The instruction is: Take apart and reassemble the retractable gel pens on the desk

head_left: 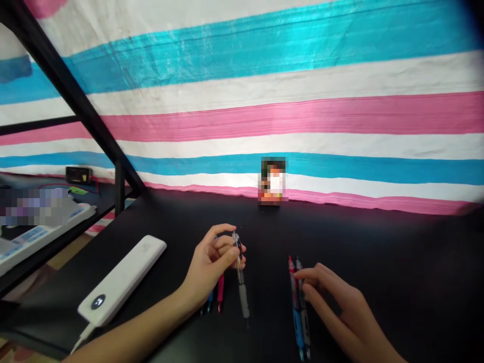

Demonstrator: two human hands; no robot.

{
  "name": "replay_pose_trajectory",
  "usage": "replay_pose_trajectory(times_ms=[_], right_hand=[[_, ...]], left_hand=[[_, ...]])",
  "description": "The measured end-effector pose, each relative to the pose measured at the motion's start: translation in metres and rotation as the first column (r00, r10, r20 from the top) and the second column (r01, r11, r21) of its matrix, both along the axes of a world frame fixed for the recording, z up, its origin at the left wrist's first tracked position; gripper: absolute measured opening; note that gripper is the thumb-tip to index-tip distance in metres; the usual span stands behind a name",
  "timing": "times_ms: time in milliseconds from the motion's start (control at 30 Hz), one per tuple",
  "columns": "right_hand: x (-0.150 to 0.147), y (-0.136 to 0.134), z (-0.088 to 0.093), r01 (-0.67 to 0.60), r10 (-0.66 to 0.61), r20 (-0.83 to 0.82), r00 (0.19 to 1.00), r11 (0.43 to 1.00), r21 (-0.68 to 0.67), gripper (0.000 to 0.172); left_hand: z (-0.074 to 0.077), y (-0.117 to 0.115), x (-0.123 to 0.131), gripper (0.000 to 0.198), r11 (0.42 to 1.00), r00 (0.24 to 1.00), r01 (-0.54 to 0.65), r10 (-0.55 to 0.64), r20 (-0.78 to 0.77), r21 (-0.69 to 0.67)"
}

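My left hand (217,254) is closed on a retractable pen (242,290) with a clear barrel and a grey grip, its tip pointing down. The index fingertip rests by the pen's top end, and the thumb presses its side. Under that hand, partly hidden, lie a pink pen (220,292) and a blue pen (210,301). On the right, the thumb and index finger of my right hand (336,302) close on two pens side by side. One is a pen with a red top and blue grip (297,317); the other is a grey and black pen (304,322).
A white power bank (123,280) with a cable lies left on the black table (181,212). At the back stands a small blurred item (272,181) before a striped sheet (302,116). A black metal frame (71,96) and a white power strip (49,239) are at left.
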State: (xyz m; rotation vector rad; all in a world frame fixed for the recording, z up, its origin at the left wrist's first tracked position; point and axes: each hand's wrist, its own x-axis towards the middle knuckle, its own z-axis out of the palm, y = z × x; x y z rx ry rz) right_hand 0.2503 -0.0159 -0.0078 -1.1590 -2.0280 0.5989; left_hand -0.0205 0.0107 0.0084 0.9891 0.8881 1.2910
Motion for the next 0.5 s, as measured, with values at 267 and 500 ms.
replay_pose_trajectory(times_ms=[267, 500], right_hand=[[0.0003, 0.0002, -0.0016, 0.012, -0.012, -0.004, 1.000, 1.000, -0.005, 0.015], [0.0009, 0.0000, -0.0025, 0.023, -0.023, -0.001, 1.000, 1.000, 0.009, 0.015]], left_hand=[[-0.0024, 0.0029, -0.0004, 0.030, 1.000, 1.000, -0.009, 0.009, 0.004, 0.026], [-0.0005, 0.0014, 0.0010, 0.031, 1.000, 1.000, 0.020, -0.020, -0.005, 0.022]])
